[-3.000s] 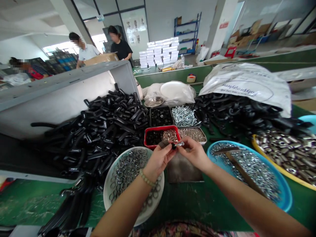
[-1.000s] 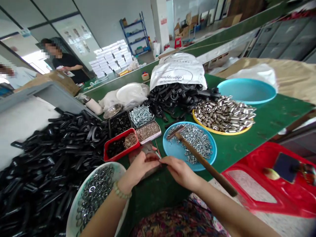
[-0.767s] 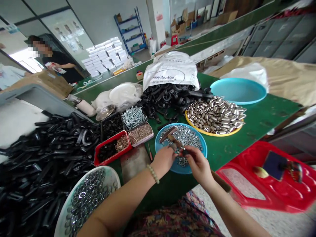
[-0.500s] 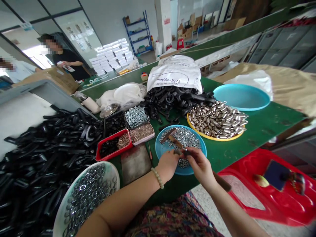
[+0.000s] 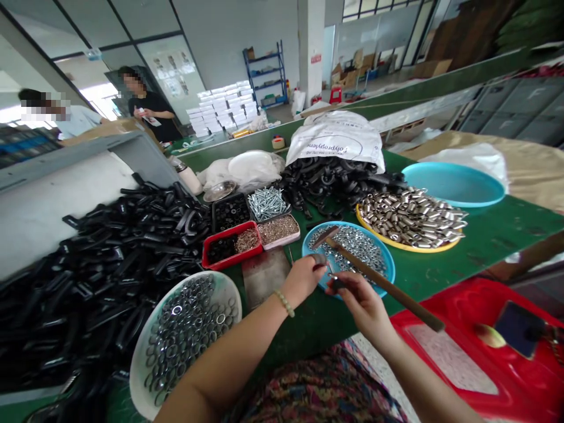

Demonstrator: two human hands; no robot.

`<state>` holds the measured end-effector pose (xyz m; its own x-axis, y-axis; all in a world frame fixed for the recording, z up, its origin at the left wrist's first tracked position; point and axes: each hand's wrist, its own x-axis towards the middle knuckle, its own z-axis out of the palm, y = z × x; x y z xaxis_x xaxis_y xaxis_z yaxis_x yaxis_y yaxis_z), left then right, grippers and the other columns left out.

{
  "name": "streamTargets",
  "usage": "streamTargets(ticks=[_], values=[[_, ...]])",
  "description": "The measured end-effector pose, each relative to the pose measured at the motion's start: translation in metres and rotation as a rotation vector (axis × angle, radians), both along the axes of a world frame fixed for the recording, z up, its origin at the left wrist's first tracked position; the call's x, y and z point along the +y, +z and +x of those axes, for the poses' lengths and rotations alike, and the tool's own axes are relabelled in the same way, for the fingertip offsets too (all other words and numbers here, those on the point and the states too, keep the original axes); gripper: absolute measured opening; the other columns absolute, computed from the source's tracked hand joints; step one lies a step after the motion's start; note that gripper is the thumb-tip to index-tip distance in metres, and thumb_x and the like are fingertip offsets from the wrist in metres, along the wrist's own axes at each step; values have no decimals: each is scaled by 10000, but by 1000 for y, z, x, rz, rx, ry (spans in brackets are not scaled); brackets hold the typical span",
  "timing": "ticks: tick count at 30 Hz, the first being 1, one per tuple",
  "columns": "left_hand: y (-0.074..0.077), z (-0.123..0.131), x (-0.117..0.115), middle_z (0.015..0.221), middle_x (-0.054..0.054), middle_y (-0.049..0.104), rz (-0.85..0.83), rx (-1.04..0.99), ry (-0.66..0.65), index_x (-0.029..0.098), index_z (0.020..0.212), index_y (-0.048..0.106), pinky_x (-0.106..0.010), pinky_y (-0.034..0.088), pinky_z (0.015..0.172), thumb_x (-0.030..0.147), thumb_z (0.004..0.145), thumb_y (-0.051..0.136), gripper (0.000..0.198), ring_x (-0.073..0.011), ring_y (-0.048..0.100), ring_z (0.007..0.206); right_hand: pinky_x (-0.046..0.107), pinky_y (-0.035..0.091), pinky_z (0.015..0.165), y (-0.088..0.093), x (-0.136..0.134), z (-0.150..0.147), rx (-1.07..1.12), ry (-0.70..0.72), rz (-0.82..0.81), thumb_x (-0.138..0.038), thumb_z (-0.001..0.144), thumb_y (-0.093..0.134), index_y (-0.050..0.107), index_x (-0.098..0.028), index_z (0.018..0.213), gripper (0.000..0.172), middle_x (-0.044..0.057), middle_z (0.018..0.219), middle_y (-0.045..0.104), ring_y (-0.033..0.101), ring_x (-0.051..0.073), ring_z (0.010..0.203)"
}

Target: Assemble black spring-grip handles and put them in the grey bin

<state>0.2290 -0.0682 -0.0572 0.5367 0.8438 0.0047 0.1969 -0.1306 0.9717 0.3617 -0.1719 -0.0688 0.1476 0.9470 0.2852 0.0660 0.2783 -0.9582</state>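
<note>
The left hand [image 5: 302, 281] curls shut on a small grey piece [image 5: 318, 259] just over the rim of the blue plastic tray [image 5: 382, 257]; the right hand [image 5: 363, 306] pinches a small dark part [image 5: 337, 284] above that tray, beside the wooden-handled hammer [image 5: 374, 267] lying across it; left of the tray, the white bowl of steel rings [image 5: 189, 320] and the black plastic handles [image 5: 132, 247] lie heaped, with much left; beyond it, the yellow tray of metal sleeves [image 5: 412, 226] is full, the polypropylene sack [image 5: 335, 138] behind.
</note>
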Motion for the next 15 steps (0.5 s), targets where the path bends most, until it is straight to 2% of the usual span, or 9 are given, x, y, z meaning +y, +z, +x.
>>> streamTargets(ticks=[4,8,12,15], values=[[21,-57,-7,766,-36,667,-482,-393,229,133,784,640,-275,492,784,213,704,697,127,-134,622,726,302,558,750,11,0,-31,-140,180,-33,-244,913,466,524,-261,1095,192,40,922,670,679,158,799],[32,-100,-26,819,-64,689,-727,-611,410,110,742,627,-199,512,724,142,647,757,164,-113,645,729,290,532,778,17,14,-64,-182,365,-61,-231,922,440,504,-252,1119,208,29,921,664,658,147,831],[31,-128,-34,807,-47,694,-752,-644,411,126,834,643,-210,529,712,172,626,794,262,-124,656,735,276,512,792,32,29,-80,-265,510,-106,-227,926,424,514,-243,1129,223,22,931,657,641,144,850],[32,-151,-29,793,-52,690,-712,-425,282,108,917,669,-232,525,712,234,636,792,331,-122,646,699,292,479,858,49,37,-78,-439,651,-89,-206,914,440,559,-256,1140,261,36,1046,647,617,165,953]])
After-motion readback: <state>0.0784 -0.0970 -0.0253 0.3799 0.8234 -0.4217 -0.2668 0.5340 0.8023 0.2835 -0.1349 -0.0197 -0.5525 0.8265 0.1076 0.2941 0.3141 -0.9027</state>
